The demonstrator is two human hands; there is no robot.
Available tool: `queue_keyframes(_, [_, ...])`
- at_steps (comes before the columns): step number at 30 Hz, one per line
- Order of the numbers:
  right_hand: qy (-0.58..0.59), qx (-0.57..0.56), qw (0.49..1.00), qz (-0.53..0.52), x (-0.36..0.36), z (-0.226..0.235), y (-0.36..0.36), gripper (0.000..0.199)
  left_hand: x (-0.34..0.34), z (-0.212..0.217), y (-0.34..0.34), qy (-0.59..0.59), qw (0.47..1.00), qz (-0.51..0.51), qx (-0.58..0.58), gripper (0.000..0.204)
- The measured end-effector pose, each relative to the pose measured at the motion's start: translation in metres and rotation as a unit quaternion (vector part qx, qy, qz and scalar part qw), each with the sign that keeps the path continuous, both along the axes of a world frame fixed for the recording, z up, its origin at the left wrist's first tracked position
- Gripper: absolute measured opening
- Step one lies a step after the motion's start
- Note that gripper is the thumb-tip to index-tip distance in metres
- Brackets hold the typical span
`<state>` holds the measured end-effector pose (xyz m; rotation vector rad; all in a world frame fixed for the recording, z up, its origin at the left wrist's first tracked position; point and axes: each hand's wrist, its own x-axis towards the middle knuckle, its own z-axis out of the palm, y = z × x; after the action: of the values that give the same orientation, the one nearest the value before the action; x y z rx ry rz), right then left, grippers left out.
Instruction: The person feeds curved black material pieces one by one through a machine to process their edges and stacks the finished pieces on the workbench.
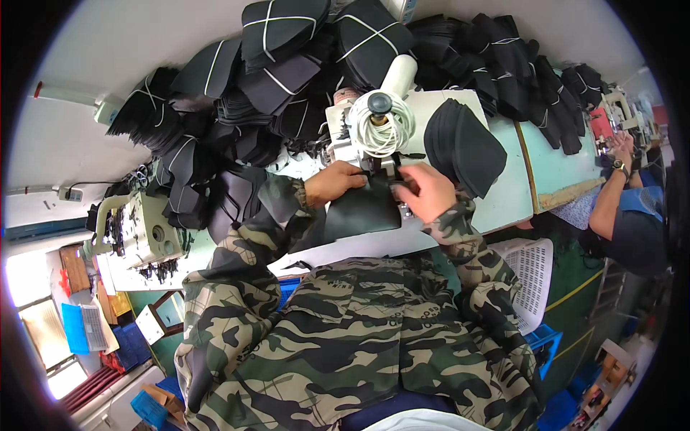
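Two hands (333, 182) (430, 192), one black sheet (361, 215)

Steep downward view, head-mounted fisheye

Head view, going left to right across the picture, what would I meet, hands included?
Cream sewing machine, your left hand, your right hand, white slatted basket, co-worker's hand.

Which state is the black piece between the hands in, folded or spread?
Spread: the black piece shows a broad, smooth face with no visible fold. The left hand partly hides its far edge.
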<state>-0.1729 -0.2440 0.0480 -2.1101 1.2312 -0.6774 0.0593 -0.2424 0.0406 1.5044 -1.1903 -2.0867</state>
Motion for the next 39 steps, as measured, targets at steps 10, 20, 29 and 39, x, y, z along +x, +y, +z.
queue_keyframes(10, [0.1,0.028,0.995,0.009,0.003,0.009,0.006,0.019,0.001,0.011,-0.008,0.005,0.997,-0.021,0.073,0.02])
queue_keyframes(20, [-0.052,-0.268,0.932,-0.24,-0.066,0.085,0.009,0.018,0.071,-0.043,0.047,-0.565,0.744,-0.161,-0.318,0.025])
queue_keyframes(29, [-0.081,0.021,0.996,-0.028,-0.02,0.024,0.035,0.02,0.076,-0.078,0.103,-0.509,0.798,-0.227,-0.231,0.034])
queue_keyframes(39, [-0.116,0.275,0.954,0.038,0.018,-0.014,0.051,0.022,0.019,0.022,0.038,-0.012,0.975,-0.219,0.021,0.024])
